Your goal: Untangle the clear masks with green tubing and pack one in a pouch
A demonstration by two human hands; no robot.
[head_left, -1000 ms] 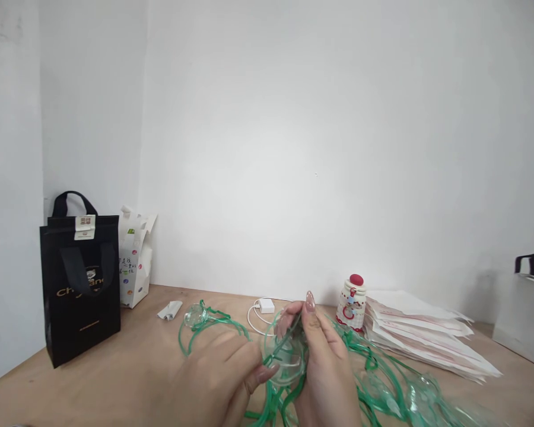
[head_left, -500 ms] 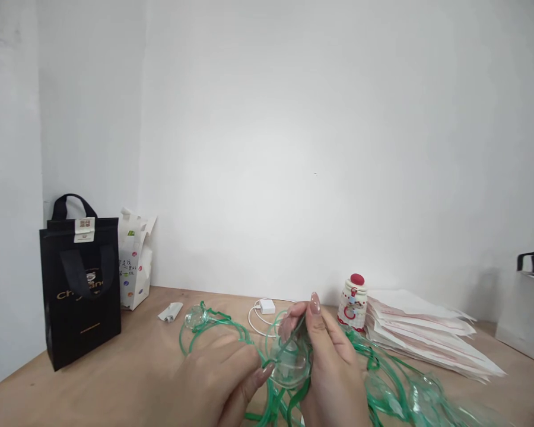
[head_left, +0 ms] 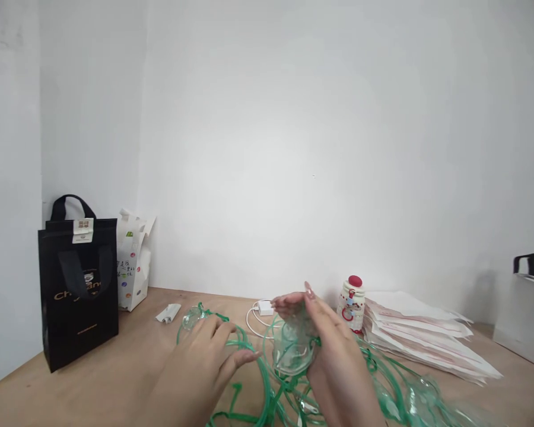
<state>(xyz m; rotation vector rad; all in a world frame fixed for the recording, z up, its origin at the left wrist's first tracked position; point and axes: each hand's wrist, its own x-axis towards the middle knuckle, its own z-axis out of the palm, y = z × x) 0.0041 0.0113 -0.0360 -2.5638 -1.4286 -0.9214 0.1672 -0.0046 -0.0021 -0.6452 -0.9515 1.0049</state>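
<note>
My right hand is wrapped round the side of a clear plastic oxygen mask, thumb up and fingers curled behind it. A green strap hangs below the mask onto the green tubing on the table. To the left, my left hand is open, palm down, with thumb and fingers apart and nothing visible in it. It hovers over or near coiled green tubing, and its fingertips partly cover another clear mask. Whether it touches either one I cannot tell.
More clear masks with green tubing lie at the right, before a stack of white paper packets. Behind are a red-topped bottle, a white adapter and a crumpled wrapper. Bags stand on both sides, including a black bag.
My left hand has moved left, away from the mask, and its fingers have opened. The right hand still holds the mask, now turned slightly and a little higher.
</note>
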